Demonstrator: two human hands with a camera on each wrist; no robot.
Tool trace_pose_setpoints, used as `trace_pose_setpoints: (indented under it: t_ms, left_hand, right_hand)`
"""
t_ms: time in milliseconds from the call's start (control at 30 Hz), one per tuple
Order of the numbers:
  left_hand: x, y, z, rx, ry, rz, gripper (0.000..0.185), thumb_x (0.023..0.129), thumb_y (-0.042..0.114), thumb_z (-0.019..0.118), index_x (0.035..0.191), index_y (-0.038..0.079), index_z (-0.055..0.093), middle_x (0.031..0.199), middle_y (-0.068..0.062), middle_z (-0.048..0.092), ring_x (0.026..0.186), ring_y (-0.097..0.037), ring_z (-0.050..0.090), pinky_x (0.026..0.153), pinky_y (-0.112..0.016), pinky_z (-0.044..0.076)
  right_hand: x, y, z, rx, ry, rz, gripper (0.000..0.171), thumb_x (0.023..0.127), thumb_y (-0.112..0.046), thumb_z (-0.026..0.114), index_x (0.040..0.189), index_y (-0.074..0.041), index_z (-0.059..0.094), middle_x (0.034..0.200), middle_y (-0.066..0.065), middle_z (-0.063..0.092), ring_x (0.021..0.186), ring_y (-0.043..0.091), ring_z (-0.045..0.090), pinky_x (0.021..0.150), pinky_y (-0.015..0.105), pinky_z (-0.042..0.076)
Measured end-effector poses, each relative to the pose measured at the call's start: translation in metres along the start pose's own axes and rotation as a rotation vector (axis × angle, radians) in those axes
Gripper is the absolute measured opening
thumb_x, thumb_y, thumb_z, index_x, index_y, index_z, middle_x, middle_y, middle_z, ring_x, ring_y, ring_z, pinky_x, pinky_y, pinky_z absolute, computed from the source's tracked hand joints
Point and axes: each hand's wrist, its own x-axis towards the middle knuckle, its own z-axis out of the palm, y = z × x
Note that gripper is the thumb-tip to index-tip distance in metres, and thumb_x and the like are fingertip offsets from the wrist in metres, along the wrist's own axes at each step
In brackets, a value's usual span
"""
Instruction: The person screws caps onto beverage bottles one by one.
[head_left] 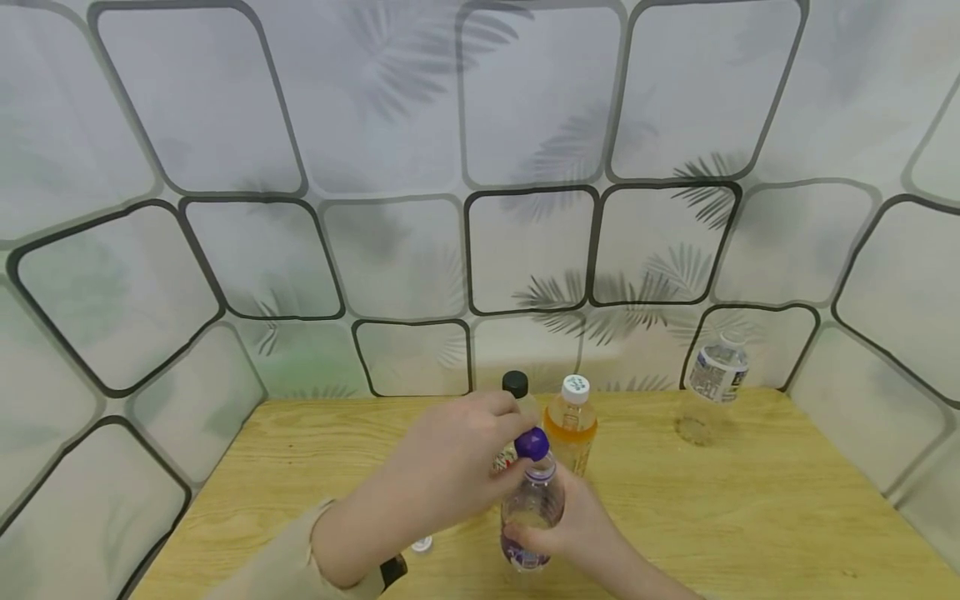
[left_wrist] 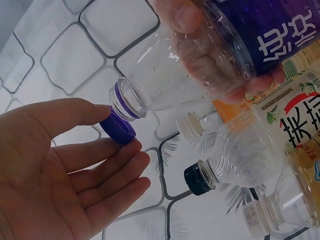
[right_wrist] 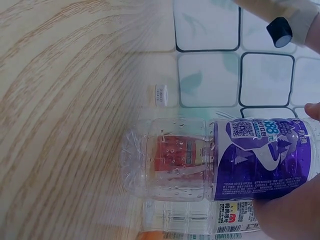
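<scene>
My right hand (head_left: 561, 535) grips a clear bottle with a purple label (head_left: 531, 510) low on its body and holds it upright on the wooden table (head_left: 750, 500). My left hand (head_left: 516, 435) pinches the bottle's purple cap (head_left: 533, 443) between thumb and forefinger. In the left wrist view the purple cap (left_wrist: 120, 126) sits just off the open neck (left_wrist: 128, 100), with my other left fingers spread loosely. The right wrist view shows the purple-labelled bottle (right_wrist: 250, 162) nearly empty, with droplets inside.
Behind the held bottle stand a black-capped bottle (head_left: 515, 384) and an orange drink with a white cap (head_left: 572, 421). A clear water bottle (head_left: 716, 379) stands at the back right. A loose white cap (head_left: 422, 544) lies near my left wrist. A patterned wall rises behind the table.
</scene>
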Motion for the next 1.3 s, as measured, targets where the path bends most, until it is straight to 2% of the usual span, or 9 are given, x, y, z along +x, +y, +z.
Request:
trace_pose_setpoints:
  t_ms: [200, 300, 533, 600, 800, 1000, 1167, 1300]
  left_hand:
    - [-0.0007, 0.0043, -0.0007, -0.019, -0.023, 0.004, 0.027, 0.092, 0.029, 0.084, 0.114, 0.014, 0.078, 0.103, 0.005, 0.073, 0.093, -0.009, 0.068, 0.081, -0.023, 0.061]
    - [-0.0008, 0.0054, -0.0005, -0.037, -0.021, 0.010, 0.025, 0.092, 0.028, 0.083, 0.112, 0.013, 0.079, 0.104, 0.005, 0.073, 0.094, -0.009, 0.067, 0.081, -0.023, 0.060]
    - [-0.0004, 0.0067, 0.0013, -0.041, -0.011, 0.027, 0.022, 0.092, 0.027, 0.084, 0.109, 0.014, 0.079, 0.101, 0.006, 0.071, 0.090, -0.008, 0.065, 0.078, -0.021, 0.058]
    - [-0.0002, 0.0067, 0.0017, -0.041, -0.010, 0.030, 0.021, 0.091, 0.027, 0.084, 0.107, 0.014, 0.079, 0.099, 0.007, 0.070, 0.087, -0.007, 0.062, 0.075, -0.019, 0.056]
    - [0.0000, 0.0066, 0.0020, -0.030, -0.009, 0.032, 0.018, 0.090, 0.027, 0.085, 0.102, 0.015, 0.078, 0.095, 0.008, 0.067, 0.083, -0.006, 0.058, 0.070, -0.017, 0.051]
    - [0.0008, 0.0075, 0.0016, -0.036, -0.026, 0.016, 0.020, 0.091, 0.027, 0.085, 0.105, 0.015, 0.079, 0.097, 0.007, 0.068, 0.085, -0.006, 0.060, 0.072, -0.017, 0.054]
    - [0.0006, 0.0078, 0.0011, -0.052, -0.044, -0.001, 0.023, 0.091, 0.029, 0.086, 0.107, 0.014, 0.080, 0.100, 0.007, 0.069, 0.088, -0.006, 0.061, 0.075, -0.018, 0.056]
    - [-0.0002, 0.0072, 0.0011, -0.087, -0.045, -0.024, 0.028, 0.091, 0.033, 0.086, 0.110, 0.013, 0.079, 0.104, 0.005, 0.072, 0.091, -0.007, 0.064, 0.077, -0.019, 0.058]
  right_hand:
    - [-0.0001, 0.0031, 0.0011, 0.043, -0.009, -0.032, 0.071, 0.087, -0.007, 0.084, 0.145, 0.014, 0.048, 0.135, 0.035, 0.064, 0.113, 0.000, 0.069, 0.099, 0.028, 0.061]
    - [0.0007, 0.0043, 0.0015, 0.060, -0.018, -0.061, 0.068, 0.087, -0.006, 0.083, 0.142, 0.015, 0.048, 0.133, 0.035, 0.063, 0.113, 0.001, 0.069, 0.100, 0.029, 0.061]
    - [0.0017, 0.0054, 0.0018, 0.090, -0.029, -0.096, 0.066, 0.087, -0.004, 0.081, 0.141, 0.016, 0.047, 0.128, 0.002, 0.067, 0.115, 0.002, 0.068, 0.101, 0.024, 0.059]
    - [0.0017, 0.0049, 0.0019, 0.090, -0.029, -0.088, 0.066, 0.087, -0.004, 0.081, 0.140, 0.016, 0.048, 0.128, 0.006, 0.067, 0.115, 0.002, 0.068, 0.100, 0.023, 0.059]
    - [0.0011, 0.0042, 0.0022, 0.079, -0.024, -0.071, 0.069, 0.086, -0.004, 0.081, 0.143, 0.015, 0.047, 0.131, 0.032, 0.062, 0.114, 0.002, 0.068, 0.100, 0.023, 0.059]
    - [0.0002, 0.0037, 0.0025, 0.066, -0.014, -0.061, 0.071, 0.086, -0.006, 0.082, 0.144, 0.014, 0.047, 0.134, 0.037, 0.061, 0.113, 0.001, 0.068, 0.100, 0.026, 0.060]
    - [0.0001, 0.0024, 0.0031, 0.032, 0.004, -0.053, 0.067, 0.085, -0.007, 0.083, 0.140, 0.013, 0.051, 0.131, 0.035, 0.063, 0.113, 0.000, 0.068, 0.100, 0.026, 0.059]
    - [0.0007, 0.0024, 0.0037, 0.024, 0.008, -0.051, 0.059, 0.085, -0.008, 0.083, 0.133, 0.011, 0.054, 0.125, 0.013, 0.071, 0.112, 0.001, 0.068, 0.099, 0.024, 0.059]
